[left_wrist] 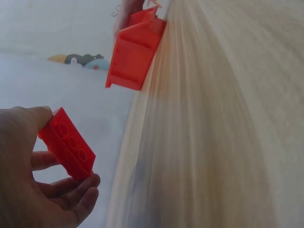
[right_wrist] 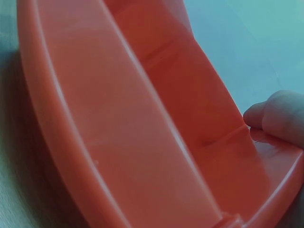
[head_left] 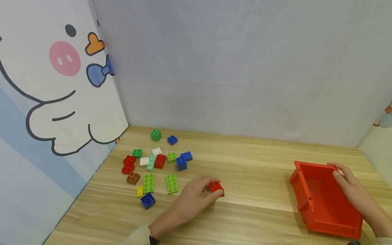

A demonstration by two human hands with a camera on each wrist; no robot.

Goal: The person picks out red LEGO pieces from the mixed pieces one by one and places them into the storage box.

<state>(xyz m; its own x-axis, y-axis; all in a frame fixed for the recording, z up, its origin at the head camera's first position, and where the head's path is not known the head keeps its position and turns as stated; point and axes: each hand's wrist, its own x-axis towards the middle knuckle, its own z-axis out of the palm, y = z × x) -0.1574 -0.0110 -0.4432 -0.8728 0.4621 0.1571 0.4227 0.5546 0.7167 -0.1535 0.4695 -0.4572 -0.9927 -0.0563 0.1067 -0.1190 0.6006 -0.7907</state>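
Observation:
My left hand (head_left: pixel 192 199) pinches a red toy building brick (head_left: pixel 217 189) between thumb and fingers, over the middle of the table. In the left wrist view that brick (left_wrist: pixel 71 144) is tilted, and its underside with round tubes shows. At the right, my right hand (head_left: pixel 354 192) grips the side wall of a red plastic bin (head_left: pixel 326 200), thumb inside and fingers over the rim. The right wrist view shows the bin's wall (right_wrist: pixel 95 114) up close, with a fingertip at its far rim. The bare floor of the bin is visible from above.
Loose bricks lie on the wooden table (head_left: pixel 254 217) left of my left hand. Among them are a light green plate brick (head_left: pixel 172 184), a dark blue brick (head_left: pixel 148 200), a brown brick (head_left: pixel 133 178) and a red brick (head_left: pixel 160 161). A pale curtain (head_left: pixel 239 75) hangs behind.

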